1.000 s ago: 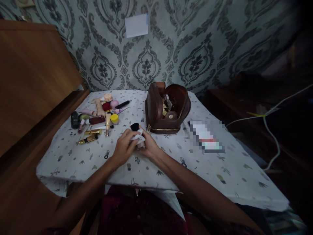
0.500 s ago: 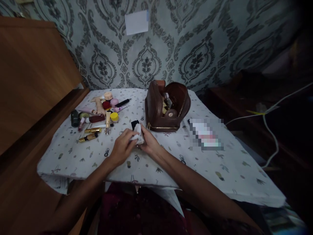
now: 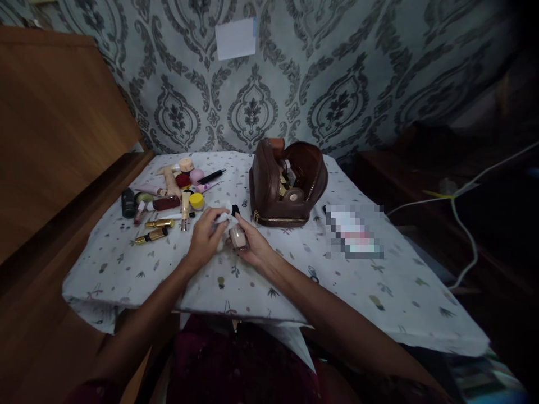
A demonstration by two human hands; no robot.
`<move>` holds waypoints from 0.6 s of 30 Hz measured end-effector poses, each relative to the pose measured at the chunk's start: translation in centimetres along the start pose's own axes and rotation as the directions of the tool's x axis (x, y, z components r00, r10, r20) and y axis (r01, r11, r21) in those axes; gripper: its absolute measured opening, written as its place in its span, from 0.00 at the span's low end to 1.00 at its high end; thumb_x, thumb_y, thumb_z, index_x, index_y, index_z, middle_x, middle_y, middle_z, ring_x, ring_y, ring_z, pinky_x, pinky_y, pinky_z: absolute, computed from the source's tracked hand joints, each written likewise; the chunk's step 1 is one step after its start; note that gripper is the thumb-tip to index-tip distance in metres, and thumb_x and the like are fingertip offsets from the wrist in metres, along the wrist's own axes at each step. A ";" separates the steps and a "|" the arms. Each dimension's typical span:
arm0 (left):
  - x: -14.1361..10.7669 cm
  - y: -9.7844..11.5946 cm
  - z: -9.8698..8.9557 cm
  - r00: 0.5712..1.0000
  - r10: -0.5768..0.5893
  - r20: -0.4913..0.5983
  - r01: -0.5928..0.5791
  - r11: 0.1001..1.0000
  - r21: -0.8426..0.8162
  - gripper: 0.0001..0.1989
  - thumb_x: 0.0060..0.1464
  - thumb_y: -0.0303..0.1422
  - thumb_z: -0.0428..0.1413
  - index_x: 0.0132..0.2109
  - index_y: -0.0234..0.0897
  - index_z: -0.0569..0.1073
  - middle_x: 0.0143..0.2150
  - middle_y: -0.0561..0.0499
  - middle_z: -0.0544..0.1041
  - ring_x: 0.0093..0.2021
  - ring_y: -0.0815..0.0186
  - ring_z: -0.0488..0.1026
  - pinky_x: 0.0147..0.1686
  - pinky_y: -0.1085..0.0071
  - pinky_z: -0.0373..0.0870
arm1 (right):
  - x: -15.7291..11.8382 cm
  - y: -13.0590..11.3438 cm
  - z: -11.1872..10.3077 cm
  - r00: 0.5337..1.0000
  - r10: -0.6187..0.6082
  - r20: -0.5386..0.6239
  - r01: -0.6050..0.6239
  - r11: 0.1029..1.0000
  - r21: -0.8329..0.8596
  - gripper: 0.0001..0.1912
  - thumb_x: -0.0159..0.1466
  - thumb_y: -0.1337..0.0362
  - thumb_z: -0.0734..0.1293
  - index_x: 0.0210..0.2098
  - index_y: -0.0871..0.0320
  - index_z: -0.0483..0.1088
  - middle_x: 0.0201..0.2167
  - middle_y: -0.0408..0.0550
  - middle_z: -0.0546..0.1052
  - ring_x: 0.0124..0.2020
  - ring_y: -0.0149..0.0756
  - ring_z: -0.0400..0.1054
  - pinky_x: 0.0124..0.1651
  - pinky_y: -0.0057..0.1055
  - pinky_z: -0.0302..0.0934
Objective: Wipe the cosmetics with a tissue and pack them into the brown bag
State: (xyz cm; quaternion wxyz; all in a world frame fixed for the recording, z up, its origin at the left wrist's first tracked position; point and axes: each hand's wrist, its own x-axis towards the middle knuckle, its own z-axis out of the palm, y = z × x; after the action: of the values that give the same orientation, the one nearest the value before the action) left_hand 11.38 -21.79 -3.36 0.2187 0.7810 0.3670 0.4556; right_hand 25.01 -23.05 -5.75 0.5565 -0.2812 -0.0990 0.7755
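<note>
Near the middle of the table, my right hand (image 3: 255, 245) is closed round a small glass bottle (image 3: 238, 238) with beige contents and a black cap (image 3: 234, 210). My left hand (image 3: 207, 235) pinches a crumpled white wipe (image 3: 225, 216) just left of the bottle's cap. Behind my right hand stands an open brown bag (image 3: 275, 191) with several small items inside. Left of my hands lie a yellow-lidded jar (image 3: 196, 200), a beige tube (image 3: 185, 210) and two gold tubes (image 3: 160, 223).
More cosmetics, among them a dark green bottle (image 3: 128, 203) and a black pen-like item (image 3: 212, 177), lie at the table's back left. A blurred-out flat object (image 3: 353, 231) rests on the right side. White cables (image 3: 467, 235) hang beyond the table's right edge.
My left hand has shifted slightly left with the wipe, away from the bottle's front. The bottle's beige body now shows in my right hand.
</note>
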 end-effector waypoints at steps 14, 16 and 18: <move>-2.4 1.7 0.2 0.957 0.036 0.288 -0.018 0.998 -0.065 0.10 0.63 0.33 0.51 0.49 0.38 0.71 0.42 0.49 0.73 0.42 0.64 0.71 0.44 0.69 0.66 | 1.4 -0.6 -1.1 0.990 -0.106 -0.089 0.101 0.993 -0.063 0.20 0.54 0.50 0.75 0.26 0.58 0.68 0.18 0.37 0.74 0.18 0.27 0.66 0.23 0.24 0.62; -2.9 2.0 0.1 0.943 0.064 0.325 -0.048 0.997 -0.057 0.10 0.63 0.32 0.50 0.50 0.38 0.71 0.41 0.49 0.73 0.42 0.64 0.71 0.43 0.70 0.66 | 1.3 -0.7 -1.0 0.996 -0.037 -0.082 0.033 0.998 -0.049 0.21 0.57 0.48 0.73 0.24 0.58 0.66 0.18 0.39 0.74 0.18 0.28 0.66 0.24 0.25 0.63; -2.9 2.0 0.1 0.945 0.069 0.320 -0.054 0.997 -0.055 0.10 0.63 0.32 0.50 0.50 0.38 0.71 0.42 0.48 0.73 0.43 0.64 0.71 0.44 0.70 0.66 | 1.0 -0.7 -0.9 0.999 0.016 -0.039 -0.017 0.999 -0.037 0.22 0.59 0.47 0.71 0.23 0.58 0.67 0.18 0.40 0.74 0.20 0.29 0.67 0.25 0.26 0.65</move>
State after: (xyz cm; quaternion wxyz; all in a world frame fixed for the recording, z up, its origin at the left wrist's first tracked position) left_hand 11.27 -25.29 -3.64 0.2787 0.8507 0.2917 0.3371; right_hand 25.86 -22.00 -6.50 0.5467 -0.3071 -0.1004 0.7725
